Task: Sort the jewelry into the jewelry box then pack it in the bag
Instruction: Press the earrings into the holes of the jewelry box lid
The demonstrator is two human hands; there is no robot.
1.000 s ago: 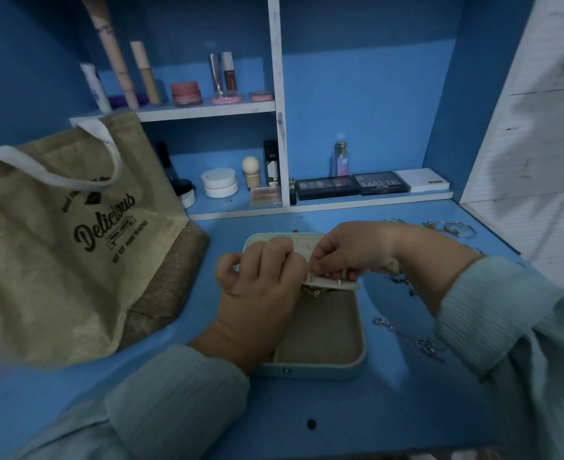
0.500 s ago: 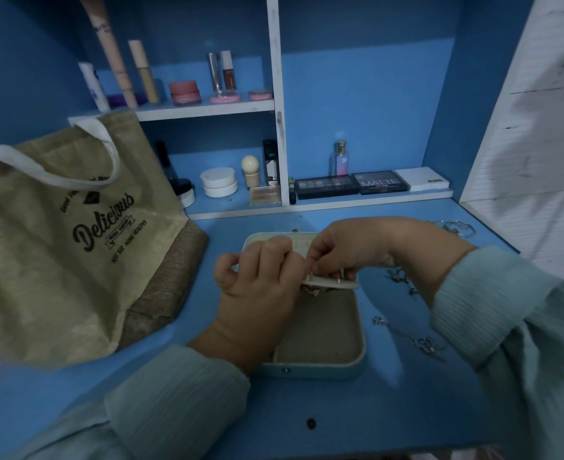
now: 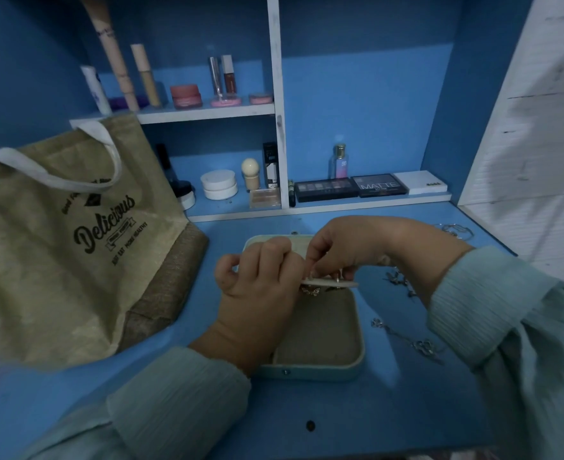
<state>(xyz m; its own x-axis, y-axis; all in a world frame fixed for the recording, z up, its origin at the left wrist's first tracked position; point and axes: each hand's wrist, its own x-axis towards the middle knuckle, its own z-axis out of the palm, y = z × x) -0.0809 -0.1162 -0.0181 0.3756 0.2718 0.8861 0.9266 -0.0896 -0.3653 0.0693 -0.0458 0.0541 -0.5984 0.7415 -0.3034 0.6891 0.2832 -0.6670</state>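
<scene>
Your left hand [image 3: 257, 287] and right hand [image 3: 343, 250] pinch an earring panel [image 3: 330, 283] over the open jewelry box [image 3: 320, 366]; chains [image 3: 406, 340] wait on the desk; the bag [image 3: 65, 247] is unpacked.

Open pale-green jewelry box [image 3: 310, 366] flat on blue desk, silver chains [image 3: 406, 340] just right, tan bag [image 3: 51, 247] left

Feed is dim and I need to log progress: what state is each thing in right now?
Jewelry box: open, flat on the desk.
Earring card: held over the box, earrings hanging from it.
Left hand: curled at the card's left end.
Right hand: pinching at the card's top.
Bag: upright left of the box, nothing packed yet.
Necklace: loose on the desk, right of the box.
</scene>
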